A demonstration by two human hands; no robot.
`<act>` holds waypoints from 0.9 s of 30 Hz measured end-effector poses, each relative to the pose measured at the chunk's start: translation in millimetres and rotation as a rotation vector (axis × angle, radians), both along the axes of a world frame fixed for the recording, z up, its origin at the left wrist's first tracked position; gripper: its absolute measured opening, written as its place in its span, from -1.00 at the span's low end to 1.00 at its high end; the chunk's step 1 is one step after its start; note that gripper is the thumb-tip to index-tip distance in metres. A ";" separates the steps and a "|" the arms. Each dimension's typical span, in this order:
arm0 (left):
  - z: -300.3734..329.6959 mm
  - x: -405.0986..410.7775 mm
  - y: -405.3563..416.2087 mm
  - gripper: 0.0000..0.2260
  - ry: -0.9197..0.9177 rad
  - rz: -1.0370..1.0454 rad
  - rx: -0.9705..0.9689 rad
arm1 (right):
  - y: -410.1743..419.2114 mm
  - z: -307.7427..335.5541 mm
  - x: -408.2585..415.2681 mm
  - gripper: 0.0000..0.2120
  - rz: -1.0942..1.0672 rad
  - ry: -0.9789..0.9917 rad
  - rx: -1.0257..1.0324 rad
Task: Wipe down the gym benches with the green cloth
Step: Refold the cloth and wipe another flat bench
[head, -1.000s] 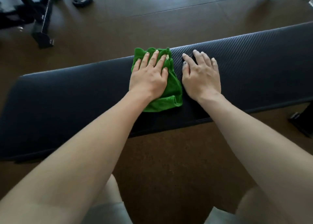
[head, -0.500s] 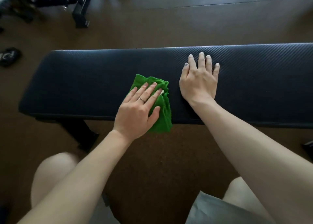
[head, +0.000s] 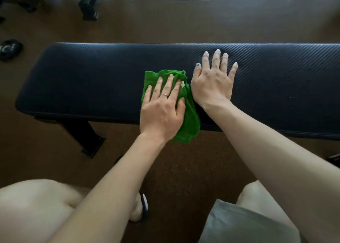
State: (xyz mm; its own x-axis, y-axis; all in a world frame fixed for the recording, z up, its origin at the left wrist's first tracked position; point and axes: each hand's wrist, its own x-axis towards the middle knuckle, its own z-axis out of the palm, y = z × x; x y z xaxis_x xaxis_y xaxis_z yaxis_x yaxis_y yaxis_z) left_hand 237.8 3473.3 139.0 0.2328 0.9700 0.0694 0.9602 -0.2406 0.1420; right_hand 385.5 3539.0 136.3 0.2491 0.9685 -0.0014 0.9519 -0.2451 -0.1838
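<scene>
A long black padded gym bench [head: 92,81] runs across the view from left to right. A crumpled green cloth [head: 191,125] lies on its near half, its lower end hanging over the near edge. My left hand [head: 162,110] lies flat on the cloth with fingers spread, pressing it onto the pad. My right hand [head: 213,83] rests flat on the bare pad just right of the cloth, fingers apart, holding nothing.
The bench's black leg and foot [head: 86,138] stand below its left part on the brown floor. A black equipment frame [head: 90,3] stands at the back left, and a small dark weight [head: 10,49] lies at the far left. My knees fill the bottom of the view.
My left hand dragged the cloth from the far side of the pad back to the near edge, then slid it a little closer to my right hand. My right hand stayed planted.
</scene>
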 end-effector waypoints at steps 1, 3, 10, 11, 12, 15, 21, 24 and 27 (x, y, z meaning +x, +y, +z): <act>1.2 -11.7 1.0 -0.48 -0.001 -0.040 -0.024 | -0.7 0.7 2.3 -0.42 0.017 0.019 -0.011; 4.5 -45.0 12.3 -0.50 -0.003 -0.046 -0.071 | -1.5 5.1 12.5 -0.43 0.065 0.048 -0.050; 12.8 -30.0 57.1 -0.46 0.063 0.206 -0.168 | -11.3 5.8 59.9 -0.45 0.244 0.031 0.021; 12.8 -12.0 65.5 -0.45 0.061 0.181 -0.169 | -11.6 3.3 59.1 -0.46 0.236 0.042 0.053; 12.4 6.8 72.5 -0.44 0.060 0.154 -0.168 | -10.1 1.5 57.9 -0.46 0.227 0.054 0.076; 14.7 54.5 68.7 -0.43 0.059 0.031 -0.186 | -8.9 0.8 58.7 -0.47 0.210 0.110 0.121; 13.6 42.2 9.9 -0.45 0.054 -0.125 -0.183 | -24.7 5.0 100.1 -0.45 0.070 0.034 0.042; 12.1 51.9 37.6 -0.45 0.062 -0.133 -0.172 | -31.0 4.8 117.6 -0.45 0.022 0.037 0.014; 7.6 68.9 84.2 -0.46 0.071 -0.129 -0.160 | -27.2 1.3 113.1 -0.45 0.012 0.037 0.041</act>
State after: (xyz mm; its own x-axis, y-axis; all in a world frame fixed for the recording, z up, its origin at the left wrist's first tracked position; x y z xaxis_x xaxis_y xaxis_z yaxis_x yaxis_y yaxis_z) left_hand 306.7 3557.5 146.6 0.3547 0.9291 -0.1044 0.9318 -0.3421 0.1211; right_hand 498.5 3511.9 137.6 0.2383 0.9708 0.0295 0.9471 -0.2255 -0.2282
